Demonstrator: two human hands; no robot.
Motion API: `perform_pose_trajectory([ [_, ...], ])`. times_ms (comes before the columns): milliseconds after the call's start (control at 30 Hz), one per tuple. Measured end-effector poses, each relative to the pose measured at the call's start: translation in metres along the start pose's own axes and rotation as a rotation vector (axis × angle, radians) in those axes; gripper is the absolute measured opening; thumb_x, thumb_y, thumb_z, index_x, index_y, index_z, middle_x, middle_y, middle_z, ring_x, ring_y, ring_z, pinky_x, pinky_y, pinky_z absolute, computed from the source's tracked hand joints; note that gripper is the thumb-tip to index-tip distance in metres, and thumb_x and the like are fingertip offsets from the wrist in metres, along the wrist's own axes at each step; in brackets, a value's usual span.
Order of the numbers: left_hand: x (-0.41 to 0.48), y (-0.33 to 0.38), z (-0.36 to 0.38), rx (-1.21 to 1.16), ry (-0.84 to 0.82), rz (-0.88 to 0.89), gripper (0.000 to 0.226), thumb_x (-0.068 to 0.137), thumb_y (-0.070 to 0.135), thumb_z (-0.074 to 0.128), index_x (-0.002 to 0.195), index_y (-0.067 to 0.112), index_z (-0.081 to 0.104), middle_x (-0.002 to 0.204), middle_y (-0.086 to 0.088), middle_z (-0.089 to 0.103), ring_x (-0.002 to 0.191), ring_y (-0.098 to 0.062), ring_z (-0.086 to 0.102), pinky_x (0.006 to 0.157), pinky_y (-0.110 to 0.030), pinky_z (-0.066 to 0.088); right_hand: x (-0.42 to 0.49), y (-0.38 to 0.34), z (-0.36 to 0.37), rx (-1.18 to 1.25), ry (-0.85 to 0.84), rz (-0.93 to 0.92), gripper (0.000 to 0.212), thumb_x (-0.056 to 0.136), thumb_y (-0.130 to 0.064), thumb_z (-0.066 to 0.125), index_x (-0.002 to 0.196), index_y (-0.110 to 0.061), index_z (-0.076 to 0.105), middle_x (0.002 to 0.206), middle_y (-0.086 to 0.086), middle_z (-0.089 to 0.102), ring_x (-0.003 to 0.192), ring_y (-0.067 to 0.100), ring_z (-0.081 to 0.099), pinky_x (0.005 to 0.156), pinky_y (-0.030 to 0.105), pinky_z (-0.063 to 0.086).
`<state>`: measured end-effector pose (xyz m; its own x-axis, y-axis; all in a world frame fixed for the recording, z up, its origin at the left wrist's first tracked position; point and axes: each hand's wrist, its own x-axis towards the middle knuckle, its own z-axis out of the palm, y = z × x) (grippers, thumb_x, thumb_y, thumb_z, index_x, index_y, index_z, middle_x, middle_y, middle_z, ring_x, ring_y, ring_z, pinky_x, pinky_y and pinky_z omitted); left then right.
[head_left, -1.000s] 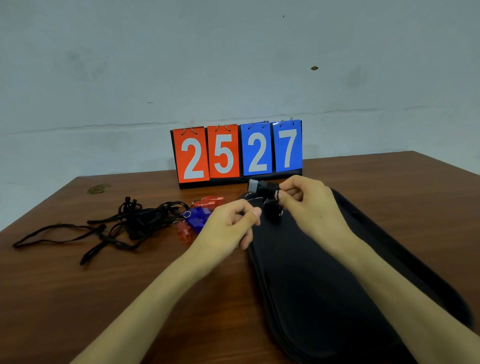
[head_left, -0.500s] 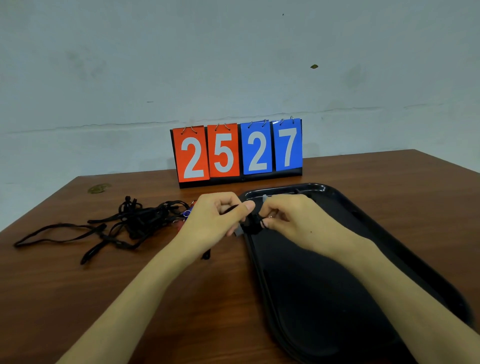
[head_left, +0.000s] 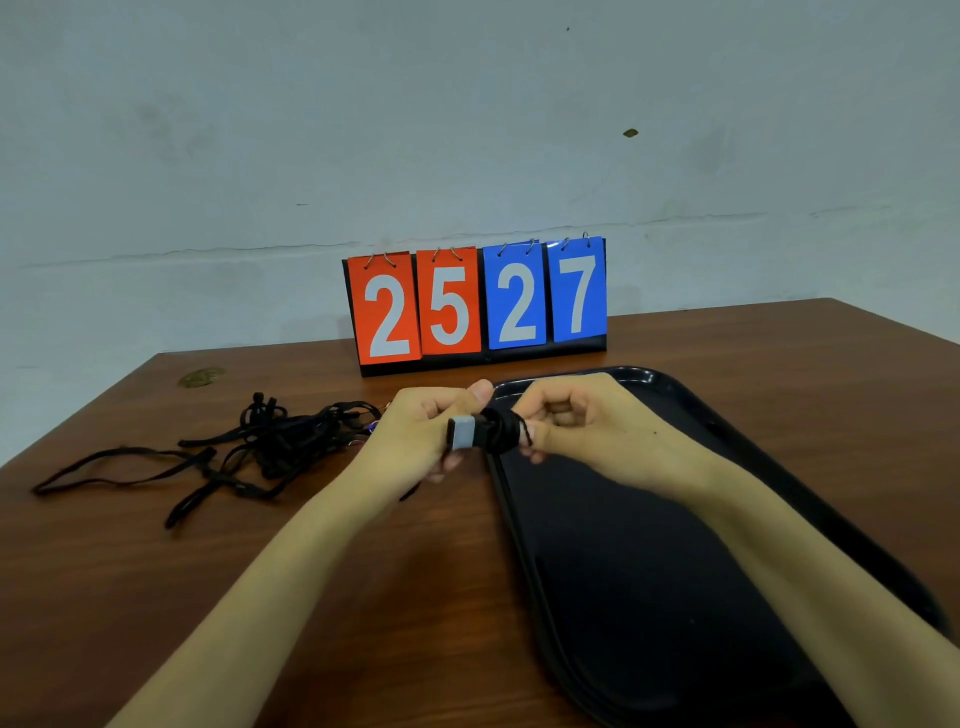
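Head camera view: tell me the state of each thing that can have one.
left hand: curled round the black whistle.
right hand: pinching the lanyard.
black whistle: held between both hands.
lanyard: wound round the whistle.
black tray: flat on the table.
flip scoreboard: upright, showing 25 and 27.
spare lanyards: tangled, lying on the table.

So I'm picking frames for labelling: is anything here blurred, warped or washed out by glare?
Head view: soft, even light with faint shadows; the left hand, right hand and the whistle between them look slightly smeared; the scoreboard digits are crisp; the wide lens bends the tray, with a small glint on its far rim.
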<state>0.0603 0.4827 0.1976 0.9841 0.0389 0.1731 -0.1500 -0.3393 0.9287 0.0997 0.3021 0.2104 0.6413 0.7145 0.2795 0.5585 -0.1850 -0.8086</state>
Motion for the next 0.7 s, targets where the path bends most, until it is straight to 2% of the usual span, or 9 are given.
perform_pose_trajectory([
  [100, 0.000, -0.001, 0.002, 0.003, -0.013, -0.003, 0.043, 0.098, 0.018, 0.042, 0.058, 0.009, 0.054, 0.032, 0.006, 0.039, 0.026, -0.005, 0.030, 0.032, -0.016, 0.025, 0.000, -0.001, -0.001, 0.103, 0.071, 0.045, 0.014, 0.088, -0.006, 0.058, 0.083, -0.018, 0.064, 0.072, -0.006, 0.065, 0.069, 0.006, 0.063, 0.069, 0.019, 0.053],
  [233, 0.000, -0.004, 0.007, -0.011, -0.008, 0.069, 0.038, 0.099, 0.026, 0.038, 0.072, 0.009, 0.057, 0.035, 0.001, 0.037, 0.029, -0.010, 0.027, 0.034, -0.018, 0.026, 0.002, 0.003, 0.001, 0.151, 0.159, 0.113, 0.013, 0.089, -0.008, 0.057, 0.084, -0.017, 0.065, 0.074, -0.004, 0.066, 0.070, 0.007, 0.063, 0.070, 0.021, 0.055],
  [400, 0.000, -0.011, 0.013, 0.077, -0.032, 0.134, 0.030, 0.099, 0.024, 0.037, 0.081, 0.008, 0.055, 0.043, 0.001, 0.043, 0.032, -0.003, 0.035, 0.038, -0.009, 0.030, 0.005, 0.009, -0.001, 0.135, 0.306, 0.188, 0.012, 0.091, -0.009, 0.055, 0.085, -0.016, 0.063, 0.077, -0.001, 0.065, 0.068, 0.006, 0.062, 0.066, 0.018, 0.053],
  [533, 0.000, -0.016, 0.019, 0.156, -0.082, 0.137, 0.029, 0.098, 0.027, 0.039, 0.080, 0.012, 0.056, 0.045, 0.001, 0.047, 0.034, -0.001, 0.039, 0.041, -0.007, 0.033, 0.006, 0.013, -0.002, -0.035, 0.423, 0.217, 0.012, 0.091, -0.010, 0.055, 0.085, -0.019, 0.060, 0.079, -0.003, 0.063, 0.072, 0.006, 0.059, 0.068, 0.018, 0.051],
  [633, 0.000, -0.018, 0.019, 0.196, -0.081, 0.139, 0.030, 0.097, 0.031, 0.040, 0.077, 0.014, 0.056, 0.045, 0.003, 0.048, 0.035, -0.001, 0.040, 0.044, -0.006, 0.034, 0.004, 0.018, 0.001, -0.273, 0.455, 0.209, 0.007, 0.090, -0.016, 0.057, 0.088, -0.022, 0.058, 0.080, -0.010, 0.059, 0.075, 0.003, 0.055, 0.066, 0.014, 0.043],
  [700, -0.001, -0.019, 0.019, 0.223, -0.078, 0.146, 0.032, 0.097, 0.033, 0.041, 0.074, 0.015, 0.055, 0.043, 0.005, 0.047, 0.037, -0.002, 0.041, 0.048, -0.007, 0.036, 0.004, 0.023, 0.004, -0.444, 0.446, 0.175, 0.002, 0.090, -0.019, 0.058, 0.090, -0.021, 0.058, 0.083, -0.009, 0.059, 0.077, 0.003, 0.055, 0.069, 0.016, 0.044],
])
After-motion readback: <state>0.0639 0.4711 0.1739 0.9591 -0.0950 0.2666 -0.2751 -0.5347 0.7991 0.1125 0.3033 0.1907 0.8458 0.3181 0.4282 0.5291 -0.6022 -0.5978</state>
